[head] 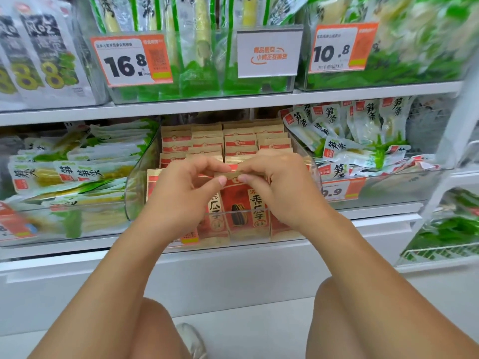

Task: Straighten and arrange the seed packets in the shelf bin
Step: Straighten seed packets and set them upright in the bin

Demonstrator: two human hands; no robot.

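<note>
A clear plastic shelf bin (134, 187) on the middle shelf holds several rows of tan and red seed packets (223, 141) standing upright. The front packet (241, 206), red with a sunflower seed picture, stands against the bin's clear front wall. My left hand (181, 193) and my right hand (282, 187) meet over it. Each pinches the packet's tan top edge between thumb and fingers, left hand on the left part, right hand on the right part. The packets just behind are partly hidden by my hands.
Bins of green and white bamboo shoot packs (85, 161) sit left, and similar packs (344, 141) right. The upper shelf edge (233, 104) runs close above the bin. Price tags (132, 60) hang overhead. A white base panel (233, 275) and my knees lie below.
</note>
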